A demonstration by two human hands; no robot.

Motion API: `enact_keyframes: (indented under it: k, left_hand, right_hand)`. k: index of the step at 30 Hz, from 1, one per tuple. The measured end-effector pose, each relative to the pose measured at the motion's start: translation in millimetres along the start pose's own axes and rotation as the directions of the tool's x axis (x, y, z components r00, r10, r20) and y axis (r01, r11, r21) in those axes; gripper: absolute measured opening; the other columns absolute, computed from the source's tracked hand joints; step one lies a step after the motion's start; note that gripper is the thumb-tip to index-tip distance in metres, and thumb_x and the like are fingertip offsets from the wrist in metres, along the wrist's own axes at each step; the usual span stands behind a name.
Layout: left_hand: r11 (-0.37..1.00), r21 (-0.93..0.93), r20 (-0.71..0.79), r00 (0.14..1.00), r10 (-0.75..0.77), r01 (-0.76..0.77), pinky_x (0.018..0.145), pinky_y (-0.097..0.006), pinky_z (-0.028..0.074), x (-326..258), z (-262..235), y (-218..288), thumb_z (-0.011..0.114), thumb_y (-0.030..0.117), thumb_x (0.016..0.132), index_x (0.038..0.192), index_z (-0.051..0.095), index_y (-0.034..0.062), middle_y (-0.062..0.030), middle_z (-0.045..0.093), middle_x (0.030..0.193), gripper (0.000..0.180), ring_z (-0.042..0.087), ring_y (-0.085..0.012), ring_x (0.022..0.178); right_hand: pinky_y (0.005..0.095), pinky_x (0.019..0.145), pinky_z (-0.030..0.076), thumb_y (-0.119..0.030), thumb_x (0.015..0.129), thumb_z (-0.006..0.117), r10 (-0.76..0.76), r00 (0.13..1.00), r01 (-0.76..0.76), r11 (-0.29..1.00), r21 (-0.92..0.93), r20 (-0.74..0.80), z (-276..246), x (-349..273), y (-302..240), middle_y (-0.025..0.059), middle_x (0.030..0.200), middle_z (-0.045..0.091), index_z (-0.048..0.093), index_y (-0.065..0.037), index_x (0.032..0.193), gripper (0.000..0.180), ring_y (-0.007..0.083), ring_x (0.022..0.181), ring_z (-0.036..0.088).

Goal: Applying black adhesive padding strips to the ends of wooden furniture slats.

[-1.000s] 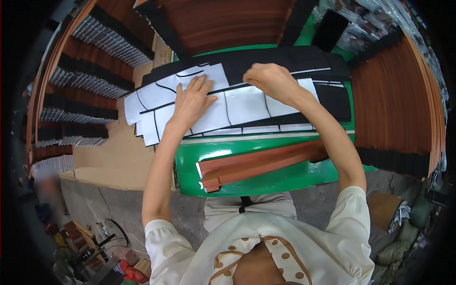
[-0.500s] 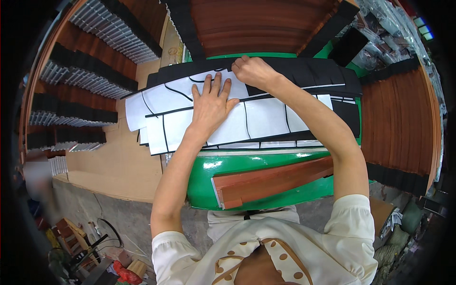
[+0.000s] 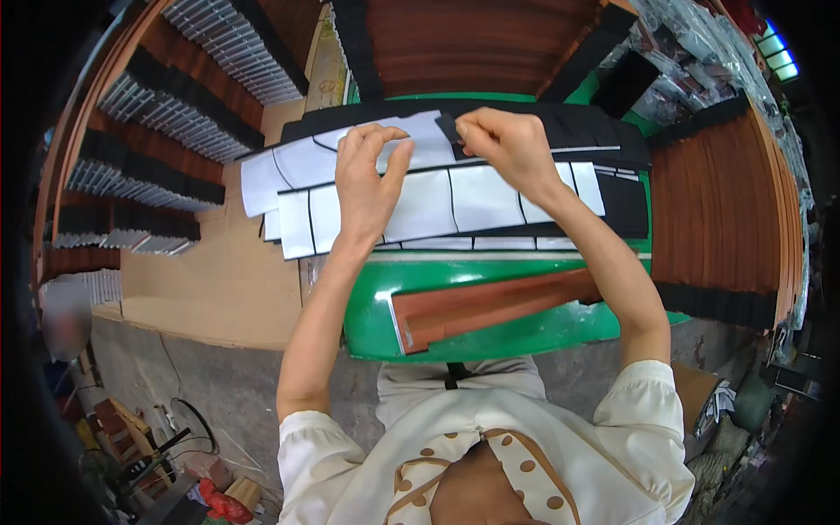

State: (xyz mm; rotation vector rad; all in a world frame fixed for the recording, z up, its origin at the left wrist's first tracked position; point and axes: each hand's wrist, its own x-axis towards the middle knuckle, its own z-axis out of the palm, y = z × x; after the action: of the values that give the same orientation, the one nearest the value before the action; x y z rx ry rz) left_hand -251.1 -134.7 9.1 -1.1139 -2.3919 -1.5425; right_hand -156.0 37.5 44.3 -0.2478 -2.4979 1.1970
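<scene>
My right hand (image 3: 506, 144) is closed in a pinch on a small black pad (image 3: 448, 129), held above the sheets. To its left, my left hand (image 3: 369, 179) is raised over the sheets, fingers curved and thumb apart, with nothing visible in it. Below both hands lie white sheets (image 3: 424, 210) crossed by thin black lines, one overlapping another. Another white sheet (image 3: 262, 181) reaches out to the left, partly behind my left hand. Under them spreads black sheet material (image 3: 626, 210), on a green tabletop (image 3: 367, 306).
A reddish-brown slat (image 3: 490, 306) lies near the table's front edge. Brown panels with black pads stand in stacks at the left (image 3: 157, 166), the back (image 3: 464, 48) and the right (image 3: 713, 206). Clear plastic-wrapped goods (image 3: 691, 79) fill the back right. Cardboard (image 3: 210, 289) covers the left surface.
My left hand has lifted off the white sheet, its fingers now curled. My right hand has shifted right and a little nearer, and a black pad now shows in its fingers.
</scene>
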Motion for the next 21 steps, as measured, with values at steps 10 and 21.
enact_keyframes:
  k: [10, 21]
  left_hand:
    - [0.950, -0.263, 0.248, 0.963, -0.104, 0.170, 0.060, -0.024, 0.045, -115, -68, 87, 0.071, 0.006, 0.074, 0.089, 0.065, -0.0010, -0.0067, 0.063, 0.073, 0.017, 0.058, -0.0117, 0.065]
    - [0.972, -0.231, 0.154, 0.988, 0.002, 0.035, 0.074, -0.031, 0.047, -202, -86, 84, 0.077, 0.013, 0.067, 0.105, 0.062, 0.0002, -0.0107, 0.063, 0.097, 0.042, 0.058, -0.0191, 0.078]
  right_hand:
    - [0.0294, 0.054, 0.050, -0.004, 0.065, 0.068, -0.627, 0.779, 0.593, 0.741, -0.316, -0.008, 17, -135, -74, 0.0061, 0.080, 0.062, 0.061, -0.003, 0.085, 0.022, 0.0202, 0.064, 0.060]
    - [0.0324, 0.065, 0.050, -0.004, 0.068, 0.074, -0.398, 0.913, 0.396, 0.917, 0.036, 0.090, 40, -199, -92, 0.0091, 0.090, 0.063, 0.065, -0.002, 0.094, 0.028, 0.0253, 0.078, 0.061]
